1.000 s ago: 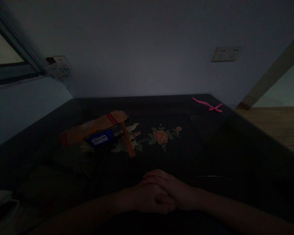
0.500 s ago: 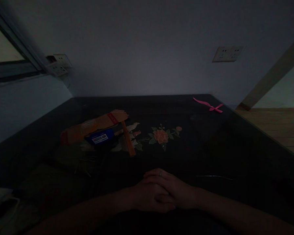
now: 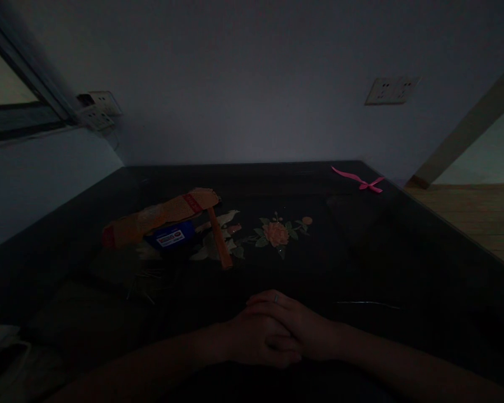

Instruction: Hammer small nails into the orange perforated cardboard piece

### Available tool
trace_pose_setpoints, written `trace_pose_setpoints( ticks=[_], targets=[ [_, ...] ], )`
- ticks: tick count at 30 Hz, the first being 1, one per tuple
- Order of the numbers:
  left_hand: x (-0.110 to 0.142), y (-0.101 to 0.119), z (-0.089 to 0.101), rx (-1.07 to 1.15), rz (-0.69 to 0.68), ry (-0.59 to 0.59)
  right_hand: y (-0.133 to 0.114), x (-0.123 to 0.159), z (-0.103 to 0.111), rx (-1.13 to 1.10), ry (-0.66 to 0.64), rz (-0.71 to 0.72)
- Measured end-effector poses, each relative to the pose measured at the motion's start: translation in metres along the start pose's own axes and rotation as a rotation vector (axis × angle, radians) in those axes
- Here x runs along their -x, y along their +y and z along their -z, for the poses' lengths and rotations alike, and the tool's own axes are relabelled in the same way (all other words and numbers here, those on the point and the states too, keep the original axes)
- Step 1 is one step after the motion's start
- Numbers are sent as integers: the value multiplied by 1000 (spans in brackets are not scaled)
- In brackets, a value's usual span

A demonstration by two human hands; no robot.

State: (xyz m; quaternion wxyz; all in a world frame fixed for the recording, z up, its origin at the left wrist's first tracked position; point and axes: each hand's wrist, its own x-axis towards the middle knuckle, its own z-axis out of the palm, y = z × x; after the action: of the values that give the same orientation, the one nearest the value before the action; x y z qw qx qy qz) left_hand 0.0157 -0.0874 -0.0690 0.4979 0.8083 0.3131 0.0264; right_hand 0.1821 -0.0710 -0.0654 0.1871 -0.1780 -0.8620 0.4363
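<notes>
In the head view, my left hand (image 3: 252,338) and my right hand (image 3: 304,324) rest clasped together low in the middle, over the dark table (image 3: 302,280). The fingers of the right hand fold across the back of the left, and a ring (image 3: 276,299) shows on one of them. No object is visible in either hand. A thin shiny wire-like strand (image 3: 367,303) lies just right of the hands. Beyond them on the left are a tan, torn-edged strip with red bands (image 3: 163,215), a blue packet with a white label (image 3: 172,235) and a flat orange-brown stick (image 3: 220,239).
A flower design (image 3: 276,234) decorates the tabletop. At the far right lies a pink ribbon (image 3: 363,183). Several thin pale sticks (image 3: 145,282) and a whitish item (image 3: 2,341) are at left. Wall sockets (image 3: 392,90) are above the table. The room is very dim.
The view has shifted very slightly and looks a little dimmer at the hands. Both hands stay clasped in the same place, and nothing on the table has moved.
</notes>
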Motion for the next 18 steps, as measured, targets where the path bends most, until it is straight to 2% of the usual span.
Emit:
trace_pose_setpoints(
  ticks=[18],
  targets=[
    [2, 3, 1, 1, 12, 21, 0, 0, 1, 0, 1, 19]
  ],
)
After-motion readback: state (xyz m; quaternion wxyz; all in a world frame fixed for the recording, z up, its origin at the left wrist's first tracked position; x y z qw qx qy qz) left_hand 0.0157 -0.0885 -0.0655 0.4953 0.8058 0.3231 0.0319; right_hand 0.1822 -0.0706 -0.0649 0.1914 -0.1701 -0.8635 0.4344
